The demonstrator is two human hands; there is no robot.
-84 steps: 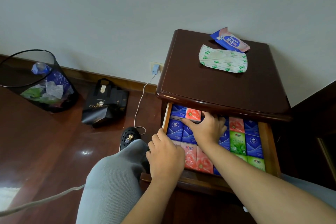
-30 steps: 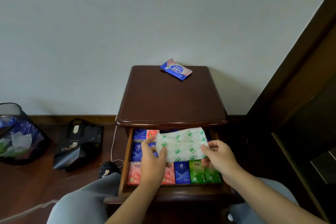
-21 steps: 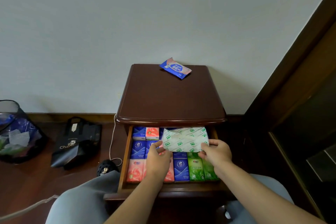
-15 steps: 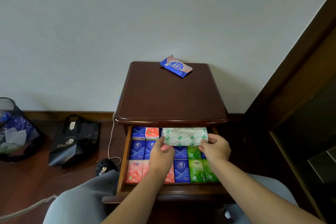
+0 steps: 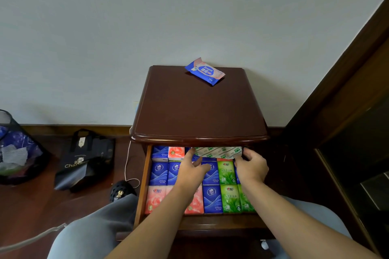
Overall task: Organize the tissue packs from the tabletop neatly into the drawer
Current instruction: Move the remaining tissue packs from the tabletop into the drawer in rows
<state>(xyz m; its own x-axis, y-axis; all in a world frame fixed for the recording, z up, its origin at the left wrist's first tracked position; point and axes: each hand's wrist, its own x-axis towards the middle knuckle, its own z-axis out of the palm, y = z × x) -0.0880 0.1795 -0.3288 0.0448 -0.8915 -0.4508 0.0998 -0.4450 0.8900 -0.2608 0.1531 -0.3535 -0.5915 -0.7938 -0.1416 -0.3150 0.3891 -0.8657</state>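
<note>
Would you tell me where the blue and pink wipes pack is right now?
The blue and pink wipes pack lies alone at the back of the nightstand top, slightly right of centre, close to the wall.

One head-worn wide-angle view looks forward and down from above the seated person's knees. It faces the wall, with the nightstand top at centre, the open drawer near at 6 o'clock, a waste bin at 9 o'clock, dark wooden furniture at 3 o'clock. No second view exists
</note>
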